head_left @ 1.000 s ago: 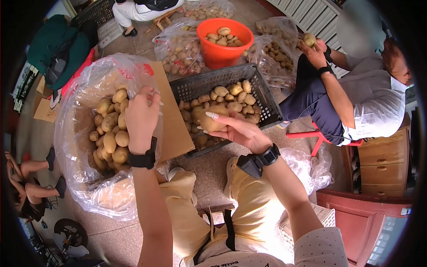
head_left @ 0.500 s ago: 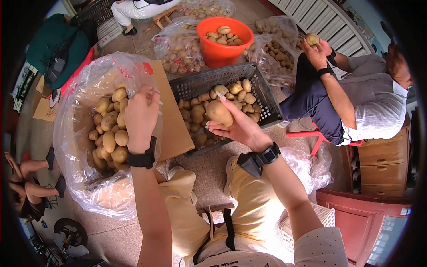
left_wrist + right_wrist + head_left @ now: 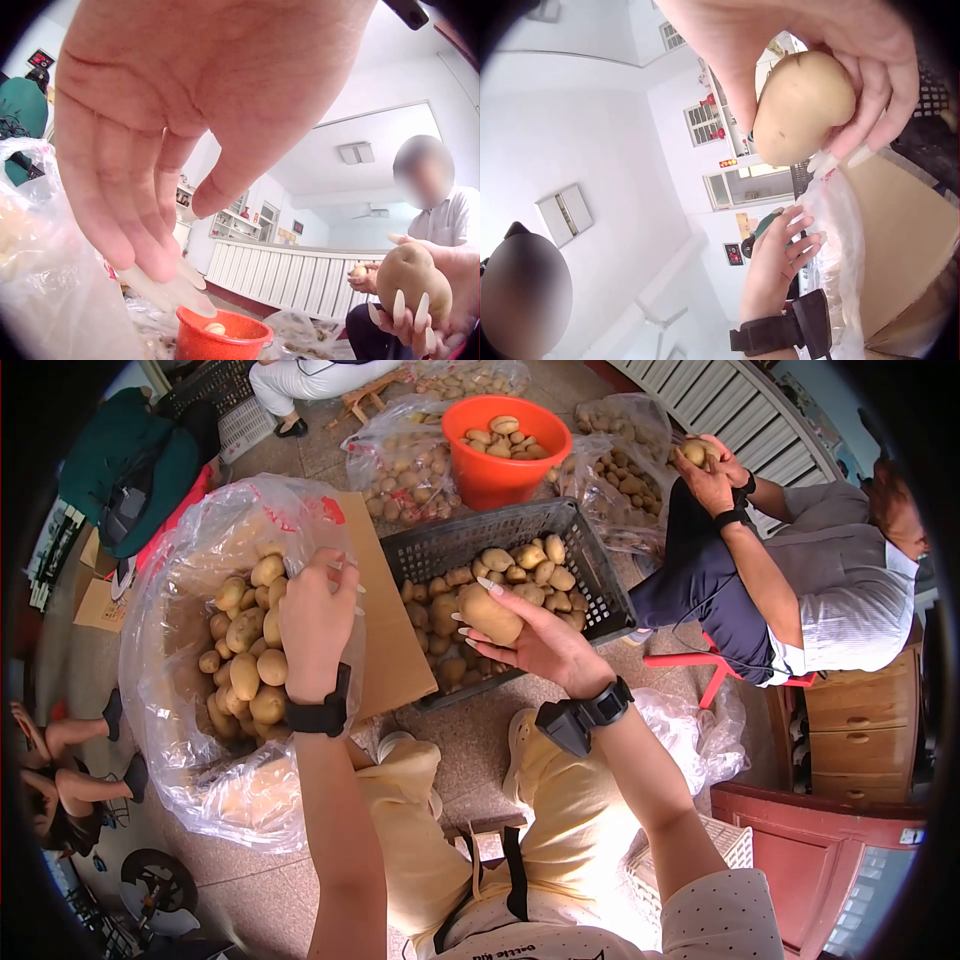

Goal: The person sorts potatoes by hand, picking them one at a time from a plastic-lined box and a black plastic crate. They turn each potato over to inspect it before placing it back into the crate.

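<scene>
Right hand: this hand [image 3: 555,655] has its thumb and fingers curled partway round 1 large potato [image 3: 490,614], holding it over the black crate [image 3: 480,532].
Potato: compared with 0.5 s ago, it has turned slightly and the thumb lies further across it; it is in the grip, so not set down in the crate or elsewhere.
Left hand: this hand [image 3: 318,615], nearly unmoved, hangs half open with fingers loosely bent and nothing held, left of the crate, by the plastic bag [image 3: 245,800] of potatoes.
Cardboard: the brown flap [image 3: 385,630] lies between bag and crate.
Bucket: the orange bucket [image 3: 500,480] stands just behind the crate.
Seated person: right of the crate, this person [image 3: 845,580] now has 2 hands round 1 potato.
Bag print: red marks [image 3: 328,510], unreadable.
Shirt: lettering [image 3: 515,954] perhaps begins "Battle"; the rest is unclear.
</scene>
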Available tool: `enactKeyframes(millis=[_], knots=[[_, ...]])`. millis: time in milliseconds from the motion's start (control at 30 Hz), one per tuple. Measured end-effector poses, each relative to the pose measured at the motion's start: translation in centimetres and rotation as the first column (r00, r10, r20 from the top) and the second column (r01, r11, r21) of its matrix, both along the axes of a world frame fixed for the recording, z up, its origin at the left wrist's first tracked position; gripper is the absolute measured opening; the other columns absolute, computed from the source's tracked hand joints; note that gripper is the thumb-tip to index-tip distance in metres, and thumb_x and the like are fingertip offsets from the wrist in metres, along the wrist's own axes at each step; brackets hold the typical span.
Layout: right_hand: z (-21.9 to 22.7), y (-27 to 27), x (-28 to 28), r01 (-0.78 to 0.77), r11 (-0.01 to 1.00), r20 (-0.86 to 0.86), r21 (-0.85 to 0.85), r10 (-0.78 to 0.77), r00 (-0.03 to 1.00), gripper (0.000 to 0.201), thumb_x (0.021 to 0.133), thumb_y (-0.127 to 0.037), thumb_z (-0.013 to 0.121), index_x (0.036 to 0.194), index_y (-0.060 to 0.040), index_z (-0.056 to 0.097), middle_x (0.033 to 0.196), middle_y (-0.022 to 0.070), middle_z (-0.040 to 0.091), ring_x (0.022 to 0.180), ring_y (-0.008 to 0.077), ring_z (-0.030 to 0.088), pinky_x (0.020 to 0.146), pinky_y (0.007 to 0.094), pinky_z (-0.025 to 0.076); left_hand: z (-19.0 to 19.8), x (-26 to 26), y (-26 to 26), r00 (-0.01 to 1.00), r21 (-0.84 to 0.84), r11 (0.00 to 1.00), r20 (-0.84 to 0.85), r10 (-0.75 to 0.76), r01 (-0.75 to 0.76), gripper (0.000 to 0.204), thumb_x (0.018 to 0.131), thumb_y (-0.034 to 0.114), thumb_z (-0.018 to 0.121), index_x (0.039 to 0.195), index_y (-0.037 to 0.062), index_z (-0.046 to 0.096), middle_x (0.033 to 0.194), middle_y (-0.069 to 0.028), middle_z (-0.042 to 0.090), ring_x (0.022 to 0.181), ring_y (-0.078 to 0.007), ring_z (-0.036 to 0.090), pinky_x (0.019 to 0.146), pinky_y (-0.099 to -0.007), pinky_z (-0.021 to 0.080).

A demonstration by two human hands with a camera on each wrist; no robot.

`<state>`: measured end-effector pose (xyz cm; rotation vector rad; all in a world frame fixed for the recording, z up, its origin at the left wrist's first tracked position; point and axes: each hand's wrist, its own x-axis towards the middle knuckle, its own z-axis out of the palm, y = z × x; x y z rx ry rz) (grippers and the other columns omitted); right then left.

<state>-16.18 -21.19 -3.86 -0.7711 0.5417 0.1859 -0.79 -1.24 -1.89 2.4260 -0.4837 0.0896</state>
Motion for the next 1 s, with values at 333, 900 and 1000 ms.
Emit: enactKeyframes(millis=[333, 900, 1000], knots=[[-0.6, 0.0, -0.2, -0.134, 0.988, 0.130, -0.072, 0.142, 0.981, 0.049, 0.089, -0.025, 0.065, 0.126, 0.0017, 0.048, 0.120, 0.0124, 0.056, 0.108, 0.0240, 0.059, 0.096, 0.0330, 0.048, -0.1, 0.1, 0.1, 1.000, -0.030, 1.000, -0.011, -0.004, 0.004, 0.025, 0.086, 0.024, 0.055, 0.102, 0.0072, 0.063, 0.085, -0.0139, 0.068, 0.083, -0.0344, 0.065, 0.073, -0.0419, 0.050], [0.1, 0.6, 0.3, -0.158, 0.984, 0.008, -0.078, 0.160, 0.987, 0.065, 0.093, -0.053, 0.048, 0.129, 0.0004, 0.044, 0.120, 0.0232, 0.058, 0.105, 0.0292, 0.062, 0.093, 0.0349, 0.049, -0.4, 0.4, 0.2, 1.000, -0.014, 1.000, 0.012, -0.023, 0.024, 0.025, 0.087, 0.023, 0.055, 0.104, 0.0054, 0.062, 0.083, -0.0127, 0.068, 0.073, -0.0277, 0.066, 0.067, -0.0370, 0.050], [0.6, 0.8, 0.1, -0.166, 0.978, 0.034, -0.127, 0.172, 0.985, 0.063, 0.093, -0.051, 0.048, 0.130, -0.0002, 0.044, 0.120, 0.0224, 0.058, 0.105, 0.0282, 0.062, 0.092, 0.0329, 0.049, -0.8, 0.6, 0.3, 0.999, 0.005, 0.999, 0.034, -0.042, 0.042, 0.027, 0.088, 0.022, 0.055, 0.106, 0.0028, 0.061, 0.082, -0.0127, 0.067, 0.065, -0.0229, 0.067, 0.062, -0.0333, 0.050]])
